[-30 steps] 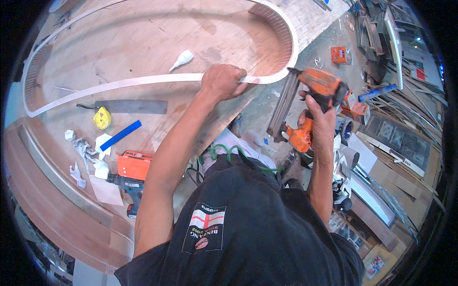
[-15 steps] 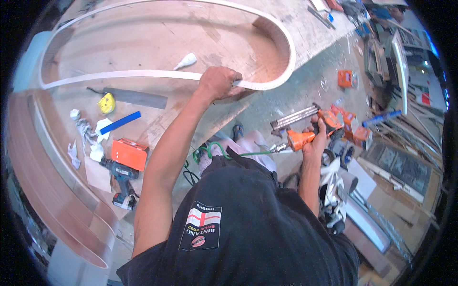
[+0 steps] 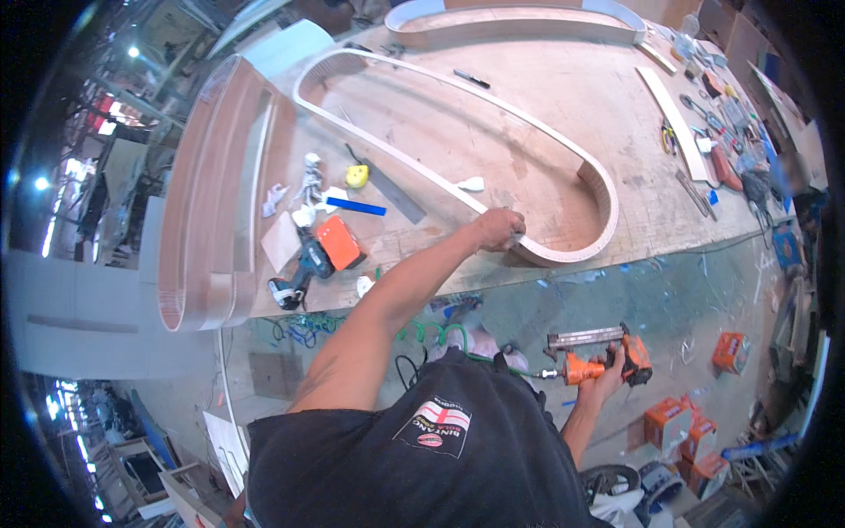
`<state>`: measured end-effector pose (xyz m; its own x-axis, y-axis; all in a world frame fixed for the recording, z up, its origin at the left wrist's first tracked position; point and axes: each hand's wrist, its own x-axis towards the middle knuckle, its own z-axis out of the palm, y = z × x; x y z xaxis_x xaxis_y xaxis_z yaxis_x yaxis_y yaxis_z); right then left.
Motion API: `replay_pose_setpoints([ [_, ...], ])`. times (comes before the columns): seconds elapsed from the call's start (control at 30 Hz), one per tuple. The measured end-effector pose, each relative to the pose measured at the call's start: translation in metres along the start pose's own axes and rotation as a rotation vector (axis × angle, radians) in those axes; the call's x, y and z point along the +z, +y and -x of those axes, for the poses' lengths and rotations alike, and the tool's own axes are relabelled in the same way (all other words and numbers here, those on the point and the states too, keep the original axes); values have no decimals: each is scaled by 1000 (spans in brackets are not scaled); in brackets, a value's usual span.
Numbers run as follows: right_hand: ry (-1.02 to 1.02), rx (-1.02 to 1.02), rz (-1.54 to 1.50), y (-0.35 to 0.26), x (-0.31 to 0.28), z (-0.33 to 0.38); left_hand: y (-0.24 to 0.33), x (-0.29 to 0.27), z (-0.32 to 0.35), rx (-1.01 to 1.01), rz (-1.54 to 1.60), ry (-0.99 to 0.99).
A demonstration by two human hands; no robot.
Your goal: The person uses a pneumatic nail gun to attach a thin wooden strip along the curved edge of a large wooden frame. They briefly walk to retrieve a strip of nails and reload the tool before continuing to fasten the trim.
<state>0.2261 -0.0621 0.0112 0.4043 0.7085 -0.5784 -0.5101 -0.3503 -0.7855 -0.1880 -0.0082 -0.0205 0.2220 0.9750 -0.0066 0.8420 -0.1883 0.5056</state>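
My left hand (image 3: 500, 230) is closed over the near rim of a long oval frame of bent wood (image 3: 600, 195), which stands on edge on the workbench. In my right hand (image 3: 607, 378) is an orange air nail gun (image 3: 583, 368), held away from the bench over the floor, its long magazine toward the bench. A green coiled air hose (image 3: 453, 331) joins its handle. A white glue bottle (image 3: 471, 184) lies just inside the near rim. Left of my left arm lie a cordless drill (image 3: 314, 260), an orange box (image 3: 341, 243), a blue strip (image 3: 356, 206) and a yellow tape measure (image 3: 356, 176).
A tall curved wooden piece (image 3: 207, 194) stands at the bench's left end. Another oval frame (image 3: 519, 33) lies at the far side. Hand tools and a pale wood strip (image 3: 673, 123) cover the right end. Orange boxes (image 3: 669, 424) sit on the floor at right.
My view has swung and now takes in more of the bench, so everything appears shifted. My left hand stays on the frame's rim, and my right hand still holds the nail gun.
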Motion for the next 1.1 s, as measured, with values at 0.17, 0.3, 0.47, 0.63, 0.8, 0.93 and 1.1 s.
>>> replay_pose_setpoints([
  [0.17, -29, 64, 17, 17, -48, -13, 6, -7, 7, 17, 13, -4],
  [0.3, 24, 14, -11, 17, -54, -9, 8, -14, 0, 23, 60, -45],
  [0.47, 18, -3, -45, 20, -51, -10, 2, -19, -8, -32, -4, -144],
  [0.63, 86, -47, -83, 42, -42, -16, -1, -23, -23, 73, -50, -185],
  [0.8, 65, 84, -76, 51, -13, 18, -14, -24, -32, 203, -68, -270],
  [0.93, 19, 183, -31, 88, -11, 13, -18, -13, -23, 199, -12, -291],
  [1.1, -74, 253, -37, 110, -5, 26, -8, -26, -15, 153, 138, -273],
])
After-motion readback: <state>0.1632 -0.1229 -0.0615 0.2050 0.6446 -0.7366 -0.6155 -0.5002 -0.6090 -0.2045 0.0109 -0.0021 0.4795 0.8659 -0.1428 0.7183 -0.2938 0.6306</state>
